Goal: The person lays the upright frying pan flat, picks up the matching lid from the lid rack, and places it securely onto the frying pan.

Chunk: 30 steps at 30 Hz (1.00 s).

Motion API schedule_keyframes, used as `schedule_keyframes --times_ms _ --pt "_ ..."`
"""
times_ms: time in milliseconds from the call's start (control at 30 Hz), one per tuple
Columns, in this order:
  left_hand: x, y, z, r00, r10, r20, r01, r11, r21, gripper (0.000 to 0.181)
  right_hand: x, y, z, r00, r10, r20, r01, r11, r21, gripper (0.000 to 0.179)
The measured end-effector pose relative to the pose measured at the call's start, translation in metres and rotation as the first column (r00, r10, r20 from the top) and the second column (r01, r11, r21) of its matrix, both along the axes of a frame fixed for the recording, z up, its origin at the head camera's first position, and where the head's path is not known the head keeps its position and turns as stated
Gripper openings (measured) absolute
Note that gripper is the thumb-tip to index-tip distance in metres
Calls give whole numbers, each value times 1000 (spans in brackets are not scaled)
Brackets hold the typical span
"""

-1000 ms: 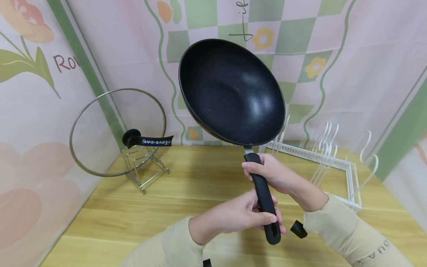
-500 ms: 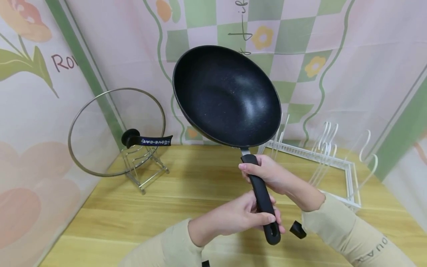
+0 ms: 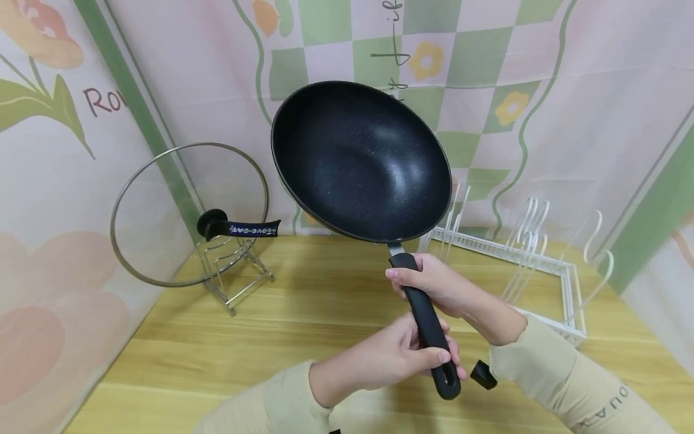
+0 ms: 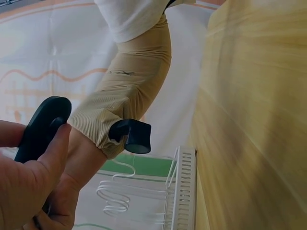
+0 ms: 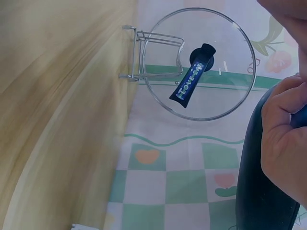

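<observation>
A deep black wok (image 3: 360, 163) is held up over the table, its dark inside tilted toward the head camera. My right hand (image 3: 434, 283) grips its black handle (image 3: 428, 319) near the metal neck, thumb across the top. Lower down, my left hand (image 3: 396, 352) holds the handle's end, with the thumb along it by the hanging hole. In the left wrist view the left fingers and thumb pinch the handle end (image 4: 41, 127). The right wrist view shows the curled right hand (image 5: 285, 139) beside the dark wok (image 5: 264, 182).
At left a round glass lid (image 3: 162, 241) with a black knob stands in a wire rack (image 3: 238, 283). A white rack (image 3: 569, 295) with upright hooped wires is at right. Behind hangs a patterned curtain (image 3: 585, 132); a wooden table (image 3: 228, 355) lies below.
The wok has tipped slightly lower and shifted a little left in the head view. Both hands keep their grip on the handle; lid and racks stay put.
</observation>
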State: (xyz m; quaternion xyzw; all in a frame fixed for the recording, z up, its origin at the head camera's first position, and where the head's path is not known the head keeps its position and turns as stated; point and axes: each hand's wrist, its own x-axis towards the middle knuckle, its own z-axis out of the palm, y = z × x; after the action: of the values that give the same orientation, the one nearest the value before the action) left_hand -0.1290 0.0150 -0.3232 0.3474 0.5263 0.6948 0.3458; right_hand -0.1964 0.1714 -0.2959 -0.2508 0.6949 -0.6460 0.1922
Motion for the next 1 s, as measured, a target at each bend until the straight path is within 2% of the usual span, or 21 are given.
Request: schedule_keyframes --times_ms 133,367,633,1000 --pt "0 0 -2 1000 15 -4 -15 1000 -1 18 0 -2 0 1000 -1 -16 1 1000 9 28" --pt "-1 -2 -2 1000 3 10 -3 1000 11 16 2 -7 6 996 -79 -36 82 989 121 31" --pt "-2 -3 -7 999 -28 23 28 999 16 17 2 -7 -2 999 -48 21 45 994 97 31" --pt "-1 -5 -8 1000 -4 29 3 1000 19 16 2 -11 -2 998 -55 -18 57 993 102 30"
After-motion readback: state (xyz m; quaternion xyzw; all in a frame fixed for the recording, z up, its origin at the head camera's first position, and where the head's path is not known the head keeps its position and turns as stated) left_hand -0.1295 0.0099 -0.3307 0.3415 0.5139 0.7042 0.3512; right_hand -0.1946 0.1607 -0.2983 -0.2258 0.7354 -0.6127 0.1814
